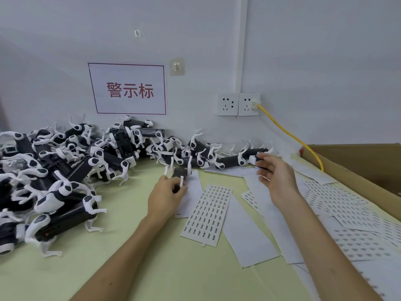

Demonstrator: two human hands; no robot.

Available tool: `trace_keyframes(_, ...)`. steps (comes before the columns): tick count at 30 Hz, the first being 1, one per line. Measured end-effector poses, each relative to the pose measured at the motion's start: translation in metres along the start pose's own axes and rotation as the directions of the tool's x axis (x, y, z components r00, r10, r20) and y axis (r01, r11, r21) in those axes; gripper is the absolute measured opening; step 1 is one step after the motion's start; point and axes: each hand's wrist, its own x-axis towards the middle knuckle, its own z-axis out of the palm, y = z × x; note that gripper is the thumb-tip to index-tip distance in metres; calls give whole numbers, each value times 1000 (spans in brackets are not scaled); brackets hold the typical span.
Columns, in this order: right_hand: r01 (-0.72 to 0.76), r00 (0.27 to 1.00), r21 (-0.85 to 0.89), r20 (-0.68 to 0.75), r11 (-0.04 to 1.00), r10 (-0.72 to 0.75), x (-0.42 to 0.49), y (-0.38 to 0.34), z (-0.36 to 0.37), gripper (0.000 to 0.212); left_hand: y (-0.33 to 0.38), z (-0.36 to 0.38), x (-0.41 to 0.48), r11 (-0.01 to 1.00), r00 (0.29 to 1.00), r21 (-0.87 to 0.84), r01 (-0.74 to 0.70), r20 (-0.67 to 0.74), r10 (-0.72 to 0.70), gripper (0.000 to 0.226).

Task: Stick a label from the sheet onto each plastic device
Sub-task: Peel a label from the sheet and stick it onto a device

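A label sheet (207, 213) printed with rows of small dark labels lies on the pale green table (130, 268) in front of me. My left hand (166, 197) grips a black-and-white plastic device (179, 172) with white legs pointing up, just left of the sheet's top. My right hand (275, 175) is raised near the wall, its fingers curled round the white end of another device (255, 159) in the back row. Whether a label sits on either device cannot be made out.
A big heap of black-and-white devices (54, 181) fills the left side and runs along the wall. More label sheets (351, 216) and blank backing strips (247, 233) spread to the right. A cardboard box (358, 161) stands at right; a yellow cable (290, 135) hangs from a wall socket (249, 104).
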Motion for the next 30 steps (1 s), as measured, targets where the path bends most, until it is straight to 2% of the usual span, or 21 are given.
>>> trace_keyframes(2, 19, 999, -78, 53, 997, -15, -3, 3, 4, 18, 5, 0, 0, 987, 998, -158, 20, -47, -28, 24)
trace_keyframes(4, 46, 992, -176, 124, 983, -24, -7, 7, 9, 19, 14, -3, -2, 892, 989, -440, 107, -48, -142, 27)
trace_keyframes(7, 73, 971, -332, 239, 940, 9, -15, 15, 20, 21, 27, -10, -2, 544, 961, -806, 234, 107, -255, 25)
trace_keyframes(8, 61, 963, -367, 268, 928, 42, -17, 19, 25, 18, 30, -12, -2, 437, 956, -859, 266, 179, -231, 25)
trace_keyframes(10, 19, 944, -400, 309, 916, 116, -22, 29, 33, 20, 34, -13, -3, 294, 952, -906, 303, 276, -130, 24)
trace_keyframes(13, 28, 940, -405, 321, 914, 113, -25, 40, 40, 40, 41, -13, -6, 183, 936, -919, 349, 353, -15, 26)
trace_keyframes(16, 47, 937, -363, 339, 931, 85, -26, 40, 41, 35, 41, -10, -7, 114, 916, -910, 398, 401, 9, 31)
trace_keyframes(18, 24, 926, -280, 368, 960, 85, -25, 38, 41, 30, 41, -10, -7, 123, 904, -898, 423, 428, 11, 32)
trace_keyframes(20, 29, 932, -204, 360, 978, 47, -25, 37, 40, 30, 42, -10, -7, 189, 905, -888, 419, 426, -1, 31)
trace_keyframes(21, 52, 938, -190, 346, 980, 18, -25, 37, 40, 30, 43, -10, -8, 256, 916, -884, 391, 400, -18, 29)
trace_keyframes(24, 158, 948, -236, 309, 959, -80, -24, 36, 38, 29, 44, -9, -12, 638, 980, -747, 189, 180, -80, 32)
trace_keyframes(25, 192, 946, -256, 305, 947, -110, -23, 36, 38, 31, 43, -10, -13, 722, 994, -684, 103, 104, -44, 34)
trace_keyframes(26, 217, 942, -266, 308, 939, -131, -23, 36, 38, 32, 43, -11, -13, 760, 997, -649, 38, 74, 13, 31)
trace_keyframes(27, 233, 938, -270, 317, 934, -142, -22, 36, 38, 33, 44, -14, -13, 754, 993, -656, 25, 107, 59, 24)
trace_keyframes(30, 290, 919, -297, 352, 910, -178, -22, 40, 40, 38, 50, -17, -17, 748, 939, -662, 42, 282, 197, 30)
